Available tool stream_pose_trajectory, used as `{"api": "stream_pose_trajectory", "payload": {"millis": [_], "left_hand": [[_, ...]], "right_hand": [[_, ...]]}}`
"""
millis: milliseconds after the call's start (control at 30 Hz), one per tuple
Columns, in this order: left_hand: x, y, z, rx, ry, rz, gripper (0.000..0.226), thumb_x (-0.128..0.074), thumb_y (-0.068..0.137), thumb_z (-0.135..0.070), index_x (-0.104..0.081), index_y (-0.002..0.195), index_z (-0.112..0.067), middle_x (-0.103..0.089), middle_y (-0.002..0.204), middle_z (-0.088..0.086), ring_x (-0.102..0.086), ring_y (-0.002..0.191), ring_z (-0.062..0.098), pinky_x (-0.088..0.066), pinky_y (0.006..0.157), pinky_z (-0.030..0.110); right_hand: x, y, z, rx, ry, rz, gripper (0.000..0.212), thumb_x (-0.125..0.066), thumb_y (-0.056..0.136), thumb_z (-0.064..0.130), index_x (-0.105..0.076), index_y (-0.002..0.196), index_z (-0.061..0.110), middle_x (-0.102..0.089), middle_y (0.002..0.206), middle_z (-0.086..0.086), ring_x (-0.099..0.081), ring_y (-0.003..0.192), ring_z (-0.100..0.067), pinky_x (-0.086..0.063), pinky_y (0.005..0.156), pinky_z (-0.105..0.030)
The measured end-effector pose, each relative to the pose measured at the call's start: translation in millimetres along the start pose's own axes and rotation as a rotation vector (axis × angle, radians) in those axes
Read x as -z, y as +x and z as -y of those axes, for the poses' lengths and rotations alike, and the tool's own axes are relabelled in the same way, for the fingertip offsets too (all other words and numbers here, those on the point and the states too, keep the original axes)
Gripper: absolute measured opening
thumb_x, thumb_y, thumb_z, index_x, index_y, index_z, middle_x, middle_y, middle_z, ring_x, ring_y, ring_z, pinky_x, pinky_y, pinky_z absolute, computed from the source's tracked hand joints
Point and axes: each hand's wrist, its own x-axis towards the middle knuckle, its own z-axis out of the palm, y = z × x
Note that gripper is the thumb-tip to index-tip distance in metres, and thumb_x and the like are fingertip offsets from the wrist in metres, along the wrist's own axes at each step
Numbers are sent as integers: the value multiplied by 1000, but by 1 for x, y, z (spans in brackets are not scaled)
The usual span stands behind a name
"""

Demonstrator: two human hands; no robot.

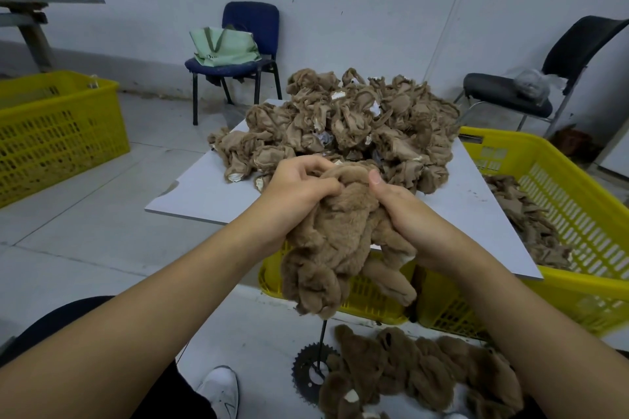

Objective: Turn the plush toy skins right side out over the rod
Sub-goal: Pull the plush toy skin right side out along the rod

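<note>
2 hands, L (299,185) & R (396,202), each grip clutching 1 furry skin (335,238) above 1 rod (321,333).

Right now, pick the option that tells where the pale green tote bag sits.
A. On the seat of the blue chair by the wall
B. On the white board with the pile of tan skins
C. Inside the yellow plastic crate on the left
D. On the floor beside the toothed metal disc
A: the pale green tote bag rests on the seat of the blue chair against the wall, apart from the crates and the board.
</note>
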Motion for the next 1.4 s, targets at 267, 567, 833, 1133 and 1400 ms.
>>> {"api": "stream_pose_trajectory", "payload": {"millis": [267, 567, 833, 1133, 1400], "left_hand": [[-5, -2, 10, 68, 222, 81, 15, -69, 90, -10, -62, 78, -13, -67, 82, 9, -65, 77, 12, -52, 71, 25], [0, 1, 5, 175, 204, 115, 16, -62, 93, 1, -70, 106, 5, -71, 106, 26, -69, 96, 31, -53, 96, 48], [13, -2, 8, 215, 176, 232, 25, -54, 91, 13, -69, 102, -4, -71, 107, 26, -71, 100, 33, -58, 92, 44], [-8, 4, 22, 132, 421, 248, 23, -41, 98, -3, -50, 116, -12, -56, 116, 10, -56, 106, 18, -49, 84, 29], [-18, 5, 25, 64, 232, 32, 28, -53, 97, -14, -58, 75, 2, -58, 73, 4, -58, 74, 17, -45, 62, 14]], "right_hand": [[7, 0, -12, -38, -1, -19, 40, -42, 95, 42, -79, 102, 29, -74, 113, -6, -70, 106, -21, -56, 85, -30], [-3, 18, -29, -33, -313, -201, 48, -29, 106, 45, -70, 117, 24, -69, 122, -6, -61, 118, -22, -41, 109, -50], [-6, 24, -32, 28, -228, -180, 60, -35, 101, 57, -79, 95, 17, -77, 98, -9, -72, 98, -24, -51, 97, -48], [-9, 47, -76, 213, -376, -298, 24, -42, 105, 21, -66, 108, 19, -72, 105, 6, -67, 101, -6, -55, 89, -35], [-5, 45, -80, 127, -489, -372, 40, -44, 105, 9, -56, 71, 26, -63, 58, 13, -55, 59, 1, -42, 56, -10]]}}
